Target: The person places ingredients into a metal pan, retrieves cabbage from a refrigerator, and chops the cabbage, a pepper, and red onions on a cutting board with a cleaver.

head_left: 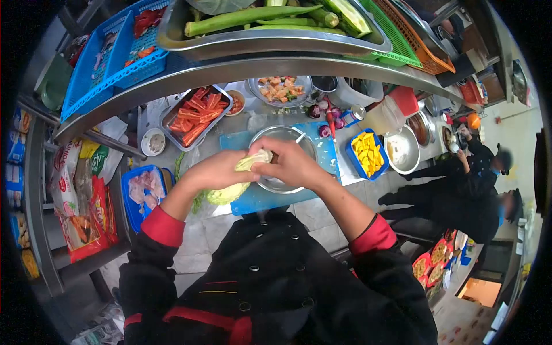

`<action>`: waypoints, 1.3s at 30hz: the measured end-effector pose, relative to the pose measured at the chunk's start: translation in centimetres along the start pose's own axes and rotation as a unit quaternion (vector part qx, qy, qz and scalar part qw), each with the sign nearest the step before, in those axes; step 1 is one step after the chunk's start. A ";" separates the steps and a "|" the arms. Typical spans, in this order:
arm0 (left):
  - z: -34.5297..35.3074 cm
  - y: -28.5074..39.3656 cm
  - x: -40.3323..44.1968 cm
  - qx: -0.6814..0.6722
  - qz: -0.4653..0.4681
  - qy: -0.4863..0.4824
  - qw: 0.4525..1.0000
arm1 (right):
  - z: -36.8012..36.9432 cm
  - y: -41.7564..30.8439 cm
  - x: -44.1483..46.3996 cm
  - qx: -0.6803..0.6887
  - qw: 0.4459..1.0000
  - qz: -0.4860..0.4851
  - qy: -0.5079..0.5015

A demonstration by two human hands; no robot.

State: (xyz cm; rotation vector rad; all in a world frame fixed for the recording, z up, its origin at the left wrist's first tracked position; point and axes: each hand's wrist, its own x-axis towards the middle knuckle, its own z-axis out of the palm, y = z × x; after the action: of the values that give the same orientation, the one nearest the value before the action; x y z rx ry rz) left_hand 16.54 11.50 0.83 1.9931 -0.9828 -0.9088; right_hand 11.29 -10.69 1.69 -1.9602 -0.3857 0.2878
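No text legible — lettering on white-and-red bag [64, 183] too small, blurred.

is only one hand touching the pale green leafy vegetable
No, the left hand and the right hand are both on the pale green leafy vegetable.

In view are the wearer's 2 bare hands [289, 164], 1 flat blue cutting board [267, 202] and 1 blue plastic tub [376, 175] of yellow chunks [368, 152]. There are 2 black-clad co-workers [451, 208].
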 end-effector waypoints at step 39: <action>18.7 -3.3 9.1 0.026 -0.220 0.065 0.973 | -10.5 19.6 -16.9 -0.108 0.967 0.222 0.069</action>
State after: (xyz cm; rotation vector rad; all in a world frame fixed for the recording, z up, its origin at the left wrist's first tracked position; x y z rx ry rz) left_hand 6.47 -0.15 -13.54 2.3304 -0.5015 -0.9735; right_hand 2.34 -33.61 -11.52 -2.2560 0.1256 0.4049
